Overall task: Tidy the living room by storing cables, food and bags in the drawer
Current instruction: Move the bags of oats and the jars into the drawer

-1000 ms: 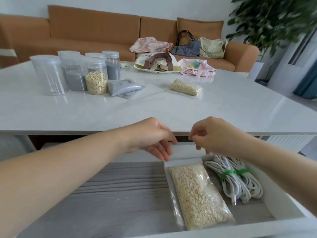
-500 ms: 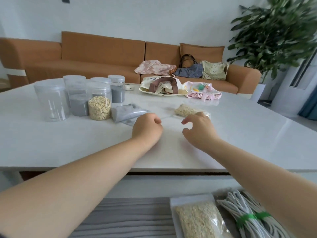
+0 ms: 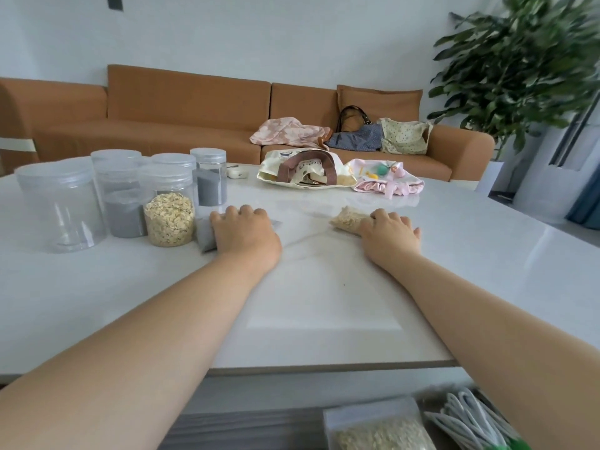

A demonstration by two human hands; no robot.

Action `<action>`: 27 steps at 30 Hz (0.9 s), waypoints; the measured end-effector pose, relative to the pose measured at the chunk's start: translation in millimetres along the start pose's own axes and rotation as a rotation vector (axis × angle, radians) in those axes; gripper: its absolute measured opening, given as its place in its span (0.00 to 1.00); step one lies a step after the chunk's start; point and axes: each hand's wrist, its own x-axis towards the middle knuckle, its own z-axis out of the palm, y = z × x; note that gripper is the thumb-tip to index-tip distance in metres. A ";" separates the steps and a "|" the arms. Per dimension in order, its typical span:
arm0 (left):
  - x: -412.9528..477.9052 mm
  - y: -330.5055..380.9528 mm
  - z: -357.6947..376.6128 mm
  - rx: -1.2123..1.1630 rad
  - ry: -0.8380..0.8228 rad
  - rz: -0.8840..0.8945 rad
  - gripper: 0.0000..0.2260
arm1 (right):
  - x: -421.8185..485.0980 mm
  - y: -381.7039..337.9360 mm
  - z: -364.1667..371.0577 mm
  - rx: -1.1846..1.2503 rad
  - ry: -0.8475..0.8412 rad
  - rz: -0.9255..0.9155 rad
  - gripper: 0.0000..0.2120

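A: Oat pouch [image 3: 349, 220] on bench [image 3: 324, 287], right of centre, under right hand [image 3: 388, 233]. Fingers draped over its near end; whether closed on it, cannot tell.

B: Grey pouch [image 3: 205, 233] beside oat jar [image 3: 169, 219], under left hand [image 3: 244, 233]. Fingers curled over top; clamped or just resting, cannot tell.

A: Handling, judged: soft, light, slick film, contents shifting. Likely to sag if pinched at one corner.

B: Better taken across the middle or along the sealed edge, flat.

A: Drawer [image 3: 243, 430] open below bench edge, already holding another oat bag [image 3: 380, 431] and coiled cables [image 3: 467, 423]. Bags [image 3: 302, 170] at far side untouched.
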 end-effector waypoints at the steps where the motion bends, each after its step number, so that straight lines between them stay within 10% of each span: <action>1: -1.6 0.6 -0.6 0.008 0.003 0.031 0.17 | -0.5 1.1 -0.4 0.022 0.021 0.001 0.16; 5: -8.6 -1.4 -7.7 -0.076 0.058 0.184 0.16 | -4.1 1.1 -3.9 0.153 0.076 -0.009 0.12; 10: -16.4 -1.0 -14.2 -0.735 0.254 0.181 0.16 | -12.8 3.0 -8.3 0.289 0.016 0.001 0.08; 13: -17.5 -1.0 -17.0 -0.636 0.362 0.142 0.15 | -18.4 4.1 -10.4 0.213 0.018 -0.031 0.12; 18: -20.3 -1.1 -11.4 -0.500 -0.042 0.118 0.16 | -23.8 -1.9 -14.3 0.147 -0.084 0.042 0.14; 27: -40.7 -21.8 -34.9 -0.625 -0.268 0.028 0.17 | -45.5 13.0 -55.5 0.174 -0.515 0.035 0.22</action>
